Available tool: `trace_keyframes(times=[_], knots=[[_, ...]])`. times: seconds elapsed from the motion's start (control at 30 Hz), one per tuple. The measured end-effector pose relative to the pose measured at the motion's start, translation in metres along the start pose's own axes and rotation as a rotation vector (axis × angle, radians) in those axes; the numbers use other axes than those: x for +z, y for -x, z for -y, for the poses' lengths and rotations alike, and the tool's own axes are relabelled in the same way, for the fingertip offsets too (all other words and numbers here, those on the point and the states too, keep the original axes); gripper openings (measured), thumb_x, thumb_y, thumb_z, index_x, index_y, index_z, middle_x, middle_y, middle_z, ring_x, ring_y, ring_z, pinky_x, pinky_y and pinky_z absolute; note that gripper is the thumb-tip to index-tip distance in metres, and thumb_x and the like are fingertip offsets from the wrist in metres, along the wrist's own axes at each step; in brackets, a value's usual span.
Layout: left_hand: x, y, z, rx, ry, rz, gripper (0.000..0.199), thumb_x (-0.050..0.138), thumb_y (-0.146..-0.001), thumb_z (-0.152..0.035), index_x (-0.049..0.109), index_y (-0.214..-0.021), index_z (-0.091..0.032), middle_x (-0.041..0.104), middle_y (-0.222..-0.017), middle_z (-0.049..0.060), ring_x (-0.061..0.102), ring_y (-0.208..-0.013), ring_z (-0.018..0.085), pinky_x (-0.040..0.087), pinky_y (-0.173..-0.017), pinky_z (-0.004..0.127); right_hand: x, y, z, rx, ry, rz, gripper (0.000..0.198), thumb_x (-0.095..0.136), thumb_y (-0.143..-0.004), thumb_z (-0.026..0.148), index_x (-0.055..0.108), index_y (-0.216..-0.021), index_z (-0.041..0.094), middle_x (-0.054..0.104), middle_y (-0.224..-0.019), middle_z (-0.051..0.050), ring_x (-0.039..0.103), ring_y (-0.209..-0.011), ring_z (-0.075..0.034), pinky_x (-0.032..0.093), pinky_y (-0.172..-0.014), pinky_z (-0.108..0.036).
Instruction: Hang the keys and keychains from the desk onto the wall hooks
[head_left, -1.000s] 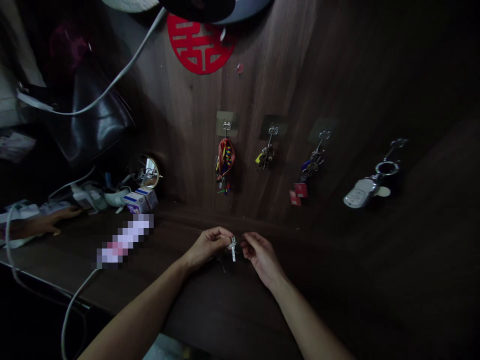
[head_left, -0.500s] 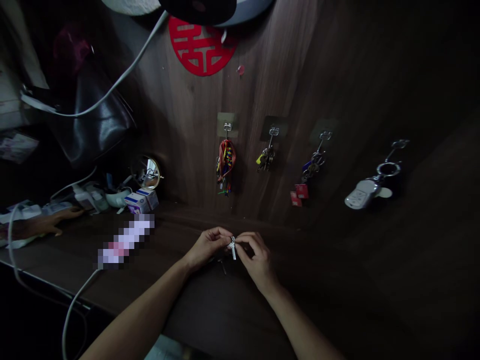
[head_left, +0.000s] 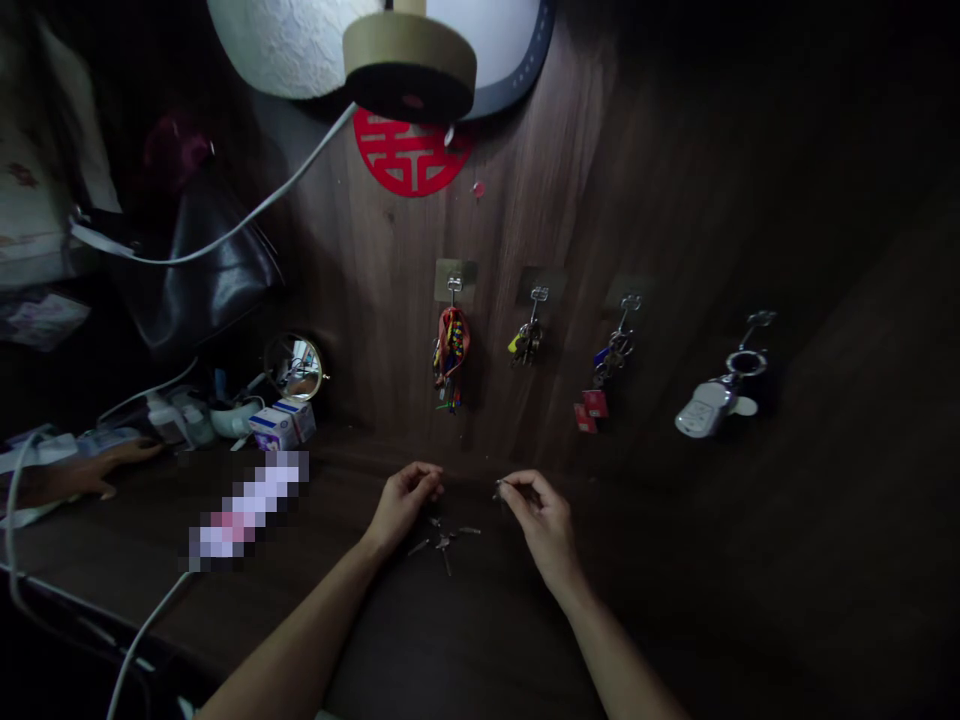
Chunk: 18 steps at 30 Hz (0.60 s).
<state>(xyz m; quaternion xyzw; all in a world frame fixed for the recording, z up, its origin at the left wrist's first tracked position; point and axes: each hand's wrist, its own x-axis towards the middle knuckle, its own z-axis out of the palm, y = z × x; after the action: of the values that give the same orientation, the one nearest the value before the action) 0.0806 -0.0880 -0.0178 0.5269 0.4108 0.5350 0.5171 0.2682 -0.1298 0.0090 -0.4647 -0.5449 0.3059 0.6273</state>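
One big brown wall (head_left: 360, 300) stands behind a dark brown desk (head_left: 427, 650). A shiny black bag (head_left: 217, 265) is up on the left. At the top, a tan round thing (head_left: 409, 50) is in front of some pale shapes (head_left: 289, 45), and a white cord (head_left: 255, 215) runs from beside it down to the left. Just under it, a round red sign (head_left: 412, 165) is on the wall. A white and pink thing (head_left: 247, 510) on the desk is too blurry to name.

The person's left hand (head_left: 401, 507) is over the desk, its fingers bent in and its thumb close to them; one cannot tell if it has hold of anything. The right hand (head_left: 546, 518) is apart from it, with thumb and first finger pinched together.

A round mirror (head_left: 301, 365) is at the back left, near some small boxes (head_left: 283, 427). From four hooks (head_left: 539, 293) on the wall hang a bright bunch (head_left: 452, 345), two key bunches (head_left: 530, 343) and a silver remote (head_left: 705, 408).

A few thin keys (head_left: 443, 541) lie on the desk between the arms, pointing different ways. Tiniest is a bit of metal (head_left: 499, 488), held in the right hand's pinch and mostly hidden.
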Motion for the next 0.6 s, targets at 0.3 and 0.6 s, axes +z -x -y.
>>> trace_keyframes(times=[0.3, 0.6], knots=[[-0.005, -0.002, 0.004, 0.074, -0.210, -0.053, 0.034, 0.059, -0.071, -0.046, 0.063, -0.086, -0.016, 0.063, -0.064, 0.001, 0.057, -0.060, 0.014, 0.043, -0.058, 0.023, -0.015, -0.049, 0.048, -0.095, 0.061, -0.093, 0.020, 0.069, -0.065, 0.039, 0.064, -0.068, 0.020, 0.057, -0.059, 0.002, 0.047, -0.052, -0.012, 0.037, -0.049, -0.024], [-0.006, -0.005, 0.006, 0.071, -0.177, -0.056, 0.036, 0.060, -0.068, -0.050, 0.062, -0.083, -0.016, 0.062, -0.063, 0.000, 0.057, -0.058, 0.014, 0.043, -0.057, 0.023, -0.016, -0.131, 0.103, -0.279, 0.067, -0.225, 0.024, 0.064, -0.065, 0.041, 0.063, -0.071, 0.018, 0.058, -0.061, 0.001, 0.049, -0.054, -0.012, 0.035, -0.045, -0.022]])
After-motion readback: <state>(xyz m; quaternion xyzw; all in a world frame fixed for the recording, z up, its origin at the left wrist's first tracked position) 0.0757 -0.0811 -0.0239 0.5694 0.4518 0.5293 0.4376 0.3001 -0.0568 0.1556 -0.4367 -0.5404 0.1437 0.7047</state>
